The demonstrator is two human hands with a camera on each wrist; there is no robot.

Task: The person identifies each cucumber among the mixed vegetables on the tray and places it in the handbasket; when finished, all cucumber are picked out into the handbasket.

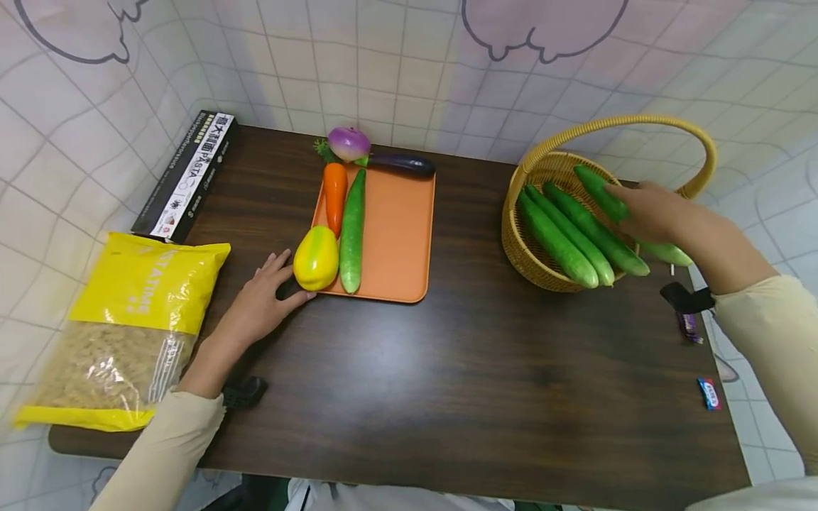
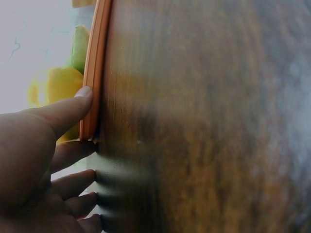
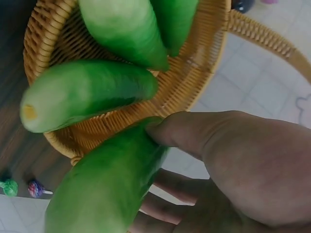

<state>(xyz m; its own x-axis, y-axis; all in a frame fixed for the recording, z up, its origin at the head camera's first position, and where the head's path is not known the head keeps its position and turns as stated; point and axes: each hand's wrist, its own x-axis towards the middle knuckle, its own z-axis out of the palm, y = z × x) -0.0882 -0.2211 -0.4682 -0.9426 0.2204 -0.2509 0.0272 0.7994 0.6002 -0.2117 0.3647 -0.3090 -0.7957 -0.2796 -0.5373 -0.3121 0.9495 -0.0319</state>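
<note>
My right hand (image 1: 664, 213) grips a cucumber (image 3: 107, 184) at the right side of the wicker basket (image 1: 529, 264), thumb on one side and fingers on the other. Several more cucumbers (image 1: 559, 238) lean in that basket, their pale ends over its front rim. On the left, my left hand (image 1: 262, 305) is spread at the near left corner of an orange tray (image 1: 399, 234), its thumb against the tray's edge in the left wrist view. Beside these fingers sits a yellow pepper (image 1: 316, 259) with a green stripe. A carrot (image 1: 334, 199) and another cucumber (image 1: 352, 234) lie on the tray.
An eggplant (image 1: 402, 165) and a purple-and-white vegetable (image 1: 348, 144) lie along the tray's far edge. A yellow pasta bag (image 1: 143, 284) and a black pasta box (image 1: 185, 177) are at the left. Small wrapped sweets (image 1: 709, 394) lie near the right table edge. The basket's tall handle (image 1: 613, 122) arches behind.
</note>
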